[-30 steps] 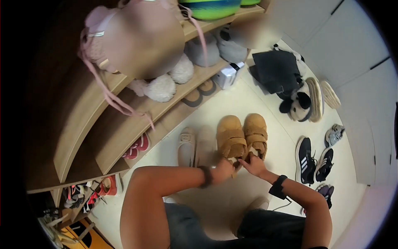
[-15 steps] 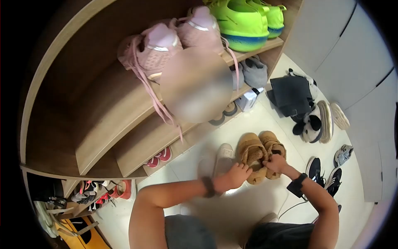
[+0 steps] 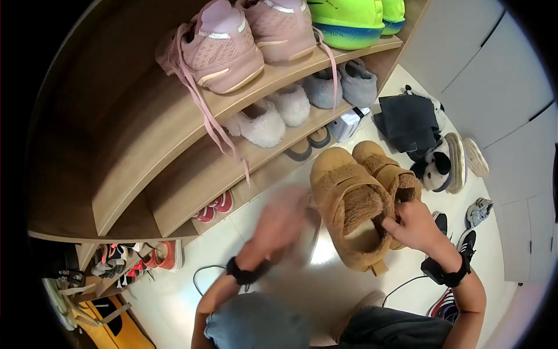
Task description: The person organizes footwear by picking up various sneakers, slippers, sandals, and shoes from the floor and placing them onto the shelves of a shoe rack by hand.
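A pair of tan fleece-lined shoes, the nearer one (image 3: pixel 349 203) and its mate (image 3: pixel 378 163), is raised off the floor side by side. My right hand (image 3: pixel 414 224) is closed on both at their inner sides, its thumb in the nearer shoe's opening; some fingers are hidden. To the left, my left hand (image 3: pixel 282 221) is smeared by motion over the floor, apart from the tan shoes. Just beside it, a pale shoe (image 3: pixel 311 232) on the floor is partly covered and blurred.
The wooden shelf (image 3: pixel 174 168) holds pink sneakers (image 3: pixel 226 52), neon-green shoes (image 3: pixel 349 23), white fluffy slippers (image 3: pixel 264 125) and grey slippers (image 3: pixel 358 84). On the floor at right are panda slippers (image 3: pixel 436 168), a dark cloth (image 3: pixel 407 122) and a grey sneaker (image 3: pixel 479 213). Cables trail near my wrists.
My right hand has lifted the tan shoes from the floor, closer to the camera. My left hand has moved away from them to the left, toward the pale shoe.
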Action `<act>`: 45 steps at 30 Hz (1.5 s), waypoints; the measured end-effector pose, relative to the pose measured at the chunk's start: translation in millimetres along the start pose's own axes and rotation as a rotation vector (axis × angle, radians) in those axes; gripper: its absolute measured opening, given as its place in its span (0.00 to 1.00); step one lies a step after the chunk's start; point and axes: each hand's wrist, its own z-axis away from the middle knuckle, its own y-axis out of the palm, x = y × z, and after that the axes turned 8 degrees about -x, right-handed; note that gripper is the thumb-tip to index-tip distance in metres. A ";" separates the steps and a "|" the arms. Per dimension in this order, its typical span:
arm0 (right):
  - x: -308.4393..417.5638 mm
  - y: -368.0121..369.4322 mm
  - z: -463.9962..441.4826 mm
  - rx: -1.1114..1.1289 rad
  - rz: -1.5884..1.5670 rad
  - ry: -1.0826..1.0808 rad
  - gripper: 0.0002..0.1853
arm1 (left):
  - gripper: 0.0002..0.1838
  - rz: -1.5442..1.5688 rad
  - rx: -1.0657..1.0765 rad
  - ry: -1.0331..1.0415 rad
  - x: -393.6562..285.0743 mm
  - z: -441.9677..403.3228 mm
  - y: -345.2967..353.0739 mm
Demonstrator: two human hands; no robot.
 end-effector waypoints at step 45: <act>204.5 127.8 -128.7 -0.249 -0.262 -0.784 0.09 | 0.25 -0.564 -0.282 -0.182 7.2 63.7 -97.4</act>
